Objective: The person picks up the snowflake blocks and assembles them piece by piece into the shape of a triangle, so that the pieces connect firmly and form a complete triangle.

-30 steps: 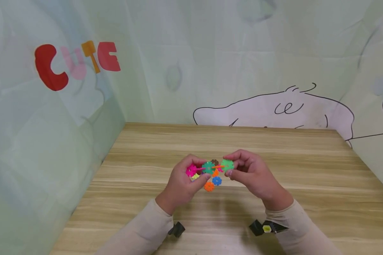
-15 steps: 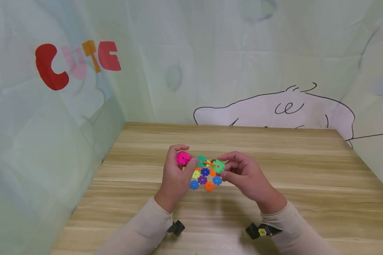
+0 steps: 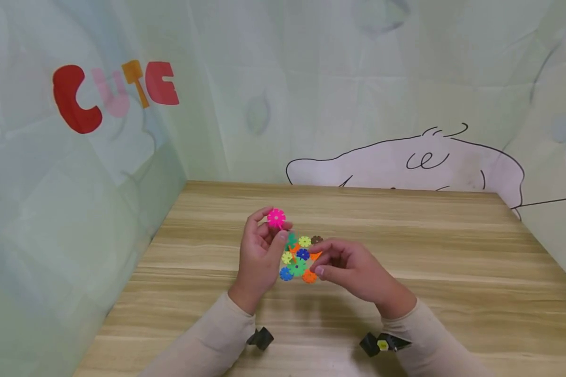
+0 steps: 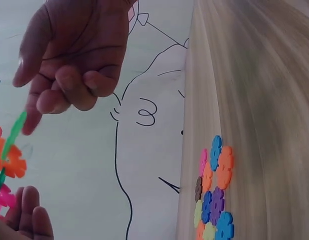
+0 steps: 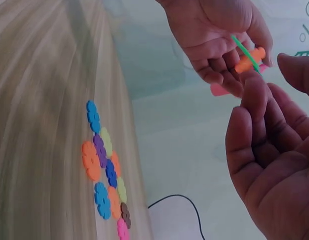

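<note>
My left hand [image 3: 257, 256] pinches a chain of joined plastic snowflake discs between thumb and fingers. A pink disc [image 3: 276, 212] tops the chain. Below it come a teal disc [image 3: 291, 240], an orange disc [image 5: 247, 61] seen nearly edge-on in the head view, and a light green disc [image 3: 292, 270] at the lower end. The thumb covers part of the chain. My right hand [image 3: 356, 275] is just right of the green disc, fingers loosely bent and holding nothing. In the left wrist view its index fingertip overlaps the edge of the green disc [image 4: 15, 129].
Loose snowflake discs lie flat on the wooden table [image 3: 207, 324] under the hands, among them a yellow disc [image 3: 304, 238], a brown disc [image 5: 125, 216], a purple disc [image 4: 218, 199] and a blue disc [image 5: 101, 200]. Printed cloth walls [image 3: 245, 63] stand behind and left.
The right hand has let go of the light green disc and moved slightly left and nearer. The chain has turned from level to steep, pink disc up and green disc down.
</note>
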A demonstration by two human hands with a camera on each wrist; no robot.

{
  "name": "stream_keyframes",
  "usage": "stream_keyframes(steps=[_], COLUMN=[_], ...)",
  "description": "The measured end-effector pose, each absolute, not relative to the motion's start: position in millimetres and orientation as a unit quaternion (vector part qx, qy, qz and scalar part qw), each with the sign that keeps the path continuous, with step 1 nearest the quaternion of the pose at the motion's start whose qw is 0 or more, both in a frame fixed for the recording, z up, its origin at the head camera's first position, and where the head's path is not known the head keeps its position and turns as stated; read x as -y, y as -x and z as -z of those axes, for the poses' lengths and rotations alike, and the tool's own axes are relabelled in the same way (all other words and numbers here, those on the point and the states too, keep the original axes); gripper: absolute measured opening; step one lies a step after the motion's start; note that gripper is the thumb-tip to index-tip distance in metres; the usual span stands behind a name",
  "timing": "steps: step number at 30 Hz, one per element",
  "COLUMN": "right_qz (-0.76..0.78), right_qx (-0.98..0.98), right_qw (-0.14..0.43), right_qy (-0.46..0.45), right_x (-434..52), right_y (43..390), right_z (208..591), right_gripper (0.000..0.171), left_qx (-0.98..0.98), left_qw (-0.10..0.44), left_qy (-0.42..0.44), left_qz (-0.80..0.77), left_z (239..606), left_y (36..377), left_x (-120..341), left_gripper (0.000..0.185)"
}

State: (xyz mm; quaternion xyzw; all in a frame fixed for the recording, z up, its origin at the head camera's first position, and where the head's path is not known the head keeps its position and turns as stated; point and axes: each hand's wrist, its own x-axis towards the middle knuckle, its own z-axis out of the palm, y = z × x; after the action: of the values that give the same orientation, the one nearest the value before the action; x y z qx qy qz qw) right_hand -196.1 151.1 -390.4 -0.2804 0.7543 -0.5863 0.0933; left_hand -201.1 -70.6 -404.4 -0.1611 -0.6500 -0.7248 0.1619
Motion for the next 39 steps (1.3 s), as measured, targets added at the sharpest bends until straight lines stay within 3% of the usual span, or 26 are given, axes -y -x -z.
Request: stream_keyframes(steps=[8,16,24,31,39], right_qz=[0.487,0.378,0.329,0.326,0.309], right_qx=[-0.852,-0.904,-0.915,-0.915,-0.923], right_qw=[0.071,0.148,0.188,0.183,0.16], right_qy=[0.176,0.133,0.138,0.152,0.163], right_x=[-161,-162,-162,-162,-159], right_y=[218,226,224,223,222], right_z=[407,425,427,427,432], right_gripper=[0.028,0.037,0.048,0.032,0.027], left_qx=[0.652,0.664,0.669,0.675,0.675], left_qw=[0.144,0.126,0.12,0.115,0.107], left_qy=[0.18,0.196,0.197,0.196,0.201], left_qz=[0.722,0.711,0.707,0.702,0.702], left_z=[403,403,402,402,403], left_y=[200,199,199,197,197], left_x=[70,71,71,70,70], left_gripper=[0.054,0.054,0.054,0.054,0.054])
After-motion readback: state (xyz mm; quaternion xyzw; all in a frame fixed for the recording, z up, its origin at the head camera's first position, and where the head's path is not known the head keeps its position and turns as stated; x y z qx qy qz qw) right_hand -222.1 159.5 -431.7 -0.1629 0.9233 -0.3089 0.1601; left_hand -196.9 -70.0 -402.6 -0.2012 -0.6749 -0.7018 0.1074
